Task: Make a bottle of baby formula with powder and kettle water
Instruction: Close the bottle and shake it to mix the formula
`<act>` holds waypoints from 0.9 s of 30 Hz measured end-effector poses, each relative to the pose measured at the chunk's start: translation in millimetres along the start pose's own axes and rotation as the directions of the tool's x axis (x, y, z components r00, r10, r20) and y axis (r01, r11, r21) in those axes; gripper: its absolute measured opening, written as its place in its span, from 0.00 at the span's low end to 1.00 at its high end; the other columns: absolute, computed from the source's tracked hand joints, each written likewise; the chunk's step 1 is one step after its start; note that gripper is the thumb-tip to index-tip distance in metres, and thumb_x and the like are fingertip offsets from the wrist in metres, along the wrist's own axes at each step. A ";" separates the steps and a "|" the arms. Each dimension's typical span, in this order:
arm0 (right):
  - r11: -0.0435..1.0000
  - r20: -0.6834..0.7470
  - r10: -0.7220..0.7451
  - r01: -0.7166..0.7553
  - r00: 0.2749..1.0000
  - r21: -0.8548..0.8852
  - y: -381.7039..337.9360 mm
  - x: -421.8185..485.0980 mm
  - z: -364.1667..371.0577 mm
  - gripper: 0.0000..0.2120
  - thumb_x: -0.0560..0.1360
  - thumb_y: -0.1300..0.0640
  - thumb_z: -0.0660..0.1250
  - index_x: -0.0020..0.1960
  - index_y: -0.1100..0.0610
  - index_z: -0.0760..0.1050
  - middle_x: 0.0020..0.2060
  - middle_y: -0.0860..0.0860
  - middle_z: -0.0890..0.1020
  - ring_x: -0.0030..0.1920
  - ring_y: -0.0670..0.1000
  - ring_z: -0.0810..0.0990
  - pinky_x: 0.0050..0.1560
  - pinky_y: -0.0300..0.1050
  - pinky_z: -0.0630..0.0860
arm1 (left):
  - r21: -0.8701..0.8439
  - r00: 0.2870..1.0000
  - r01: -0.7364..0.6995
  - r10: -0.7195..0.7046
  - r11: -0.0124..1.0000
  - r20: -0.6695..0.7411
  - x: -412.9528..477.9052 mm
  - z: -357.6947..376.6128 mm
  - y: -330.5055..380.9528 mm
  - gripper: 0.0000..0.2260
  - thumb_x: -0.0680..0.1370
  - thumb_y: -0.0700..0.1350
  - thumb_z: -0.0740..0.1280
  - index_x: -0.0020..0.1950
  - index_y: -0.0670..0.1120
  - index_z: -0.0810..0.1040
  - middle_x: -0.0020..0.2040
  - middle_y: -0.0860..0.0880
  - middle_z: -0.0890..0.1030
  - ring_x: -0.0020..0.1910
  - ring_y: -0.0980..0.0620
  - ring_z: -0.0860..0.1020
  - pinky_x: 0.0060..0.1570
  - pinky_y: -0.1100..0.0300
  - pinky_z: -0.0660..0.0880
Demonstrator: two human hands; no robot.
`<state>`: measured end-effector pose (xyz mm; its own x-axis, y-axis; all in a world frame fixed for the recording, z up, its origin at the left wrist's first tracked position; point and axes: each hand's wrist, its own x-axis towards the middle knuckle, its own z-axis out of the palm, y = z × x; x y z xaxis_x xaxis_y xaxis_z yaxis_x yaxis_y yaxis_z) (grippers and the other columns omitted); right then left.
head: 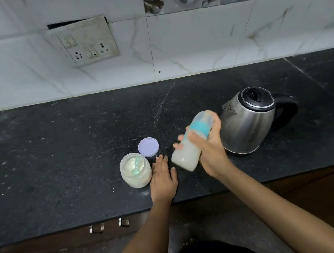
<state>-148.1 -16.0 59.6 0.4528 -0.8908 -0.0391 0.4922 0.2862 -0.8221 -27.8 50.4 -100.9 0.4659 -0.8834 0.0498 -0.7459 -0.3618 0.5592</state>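
Nearest the person, below the front edge of the black counter (66,152), two metal drawer handles (97,228) show on a brown cabinet front.

On the counter just past that edge, the left hand (163,177) lies palm down with its fingers straight and slack, holding nothing. A thin ring sits on one finger. The hand rests just beside an open powder jar (136,173), which stands upright with pale powder inside. A small teal scoop (136,166) lies in the powder.

To the right, the right hand (208,149) grips the baby bottle (187,154) above the counter, with the fingers curled round its upper body just below the teal collar. The bottle is tilted, base toward the person and capped top pointing away and to the right. It holds milky white liquid, and its outline is blurred.

Just behind the jar, a round purple lid (148,147) lies flat on the counter.

Farther right stands a steel kettle (248,121) with a black lid and black handle, its spout turned toward the bottle.

Behind everything rises a white marble-patterned tiled wall, where a grimy switch and socket plate (84,40) hangs loose at its top edge.
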 end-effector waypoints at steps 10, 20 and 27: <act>0.993 0.046 0.000 0.006 0.999 -0.119 2.2 -6.8 -0.6 0.36 0.69 0.68 0.73 0.66 0.43 0.61 0.47 0.57 0.76 0.44 0.60 0.80 0.49 0.67 0.79 | -0.046 0.998 0.007 -0.004 0.999 0.059 -1.0 -5.3 -0.2 0.27 0.79 0.46 0.62 0.76 0.44 0.57 0.77 0.45 0.59 0.76 0.46 0.56 0.75 0.54 0.50; 0.981 0.139 -0.003 0.030 0.990 -0.192 -3.9 -5.1 13.4 0.40 0.65 0.64 0.75 0.69 0.45 0.59 0.50 0.58 0.75 0.43 0.61 0.80 0.45 0.61 0.80 | -0.075 0.999 0.005 -0.002 0.997 0.035 0.5 -1.8 -3.0 0.25 0.79 0.45 0.61 0.75 0.43 0.61 0.74 0.49 0.61 0.74 0.48 0.60 0.74 0.51 0.55; 0.999 0.014 -0.029 0.029 0.999 0.015 -7.8 11.2 17.6 0.33 0.72 0.69 0.69 0.67 0.45 0.60 0.47 0.59 0.75 0.41 0.58 0.78 0.45 0.61 0.80 | -0.093 1.000 0.008 -0.008 0.996 0.003 -0.4 -4.2 0.1 0.23 0.79 0.44 0.62 0.74 0.43 0.64 0.74 0.44 0.65 0.73 0.44 0.62 0.74 0.51 0.56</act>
<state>-133.9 -22.0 75.6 0.4488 -0.8936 -0.0071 0.5160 0.2656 -0.8143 -26.1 51.9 -97.5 0.4705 -0.8813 0.0431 -0.6947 -0.3399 0.6339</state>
